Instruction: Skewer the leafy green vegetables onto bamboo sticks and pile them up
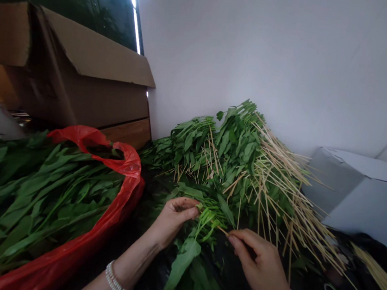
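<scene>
From where I stand I can't read any word, brand, number or sign. The large brown cardboard box with open flaps [110, 103] has a side too dim for me to pick out any print, the crinkled bright-red plastic bag [131, 189] shows me no legible lettering, and neither do the visible faces of the pale grey-white box [372, 202] against the wall [260, 45].
</scene>
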Available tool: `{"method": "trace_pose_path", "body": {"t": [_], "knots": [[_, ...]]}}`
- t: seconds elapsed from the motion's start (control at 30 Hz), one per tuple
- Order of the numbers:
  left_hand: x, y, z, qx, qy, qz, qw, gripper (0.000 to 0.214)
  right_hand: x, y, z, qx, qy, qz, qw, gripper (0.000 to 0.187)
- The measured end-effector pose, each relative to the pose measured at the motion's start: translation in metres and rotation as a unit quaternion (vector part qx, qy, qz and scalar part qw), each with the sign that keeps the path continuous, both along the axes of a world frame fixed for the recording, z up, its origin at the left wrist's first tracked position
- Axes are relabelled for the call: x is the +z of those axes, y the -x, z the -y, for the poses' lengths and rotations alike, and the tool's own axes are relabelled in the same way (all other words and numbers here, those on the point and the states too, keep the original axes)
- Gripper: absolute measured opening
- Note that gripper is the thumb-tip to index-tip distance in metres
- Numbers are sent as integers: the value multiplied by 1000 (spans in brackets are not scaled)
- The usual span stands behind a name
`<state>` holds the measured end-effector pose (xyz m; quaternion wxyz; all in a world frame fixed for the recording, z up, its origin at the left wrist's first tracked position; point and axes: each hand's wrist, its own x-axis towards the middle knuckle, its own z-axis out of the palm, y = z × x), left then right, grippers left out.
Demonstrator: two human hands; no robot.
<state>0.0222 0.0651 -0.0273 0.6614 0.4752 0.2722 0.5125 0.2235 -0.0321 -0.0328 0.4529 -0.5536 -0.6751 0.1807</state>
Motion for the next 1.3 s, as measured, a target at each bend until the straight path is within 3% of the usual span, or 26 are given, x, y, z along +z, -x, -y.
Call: {"method": "trace_pose_path", "body": {"t": [0.57, 1.13, 1.3], "knots": [[6, -3, 5, 57, -36, -104, 992, 22, -7, 5, 0, -23, -42, 32, 998, 23], [-1, -4, 5, 25, -2, -115, 993, 22, -13, 10, 0, -46, -99, 64, 992, 27], [-1, -3, 8, -51, -37, -102, 993, 28, -11, 14, -1, -35, -116, 72, 990, 24]]}}
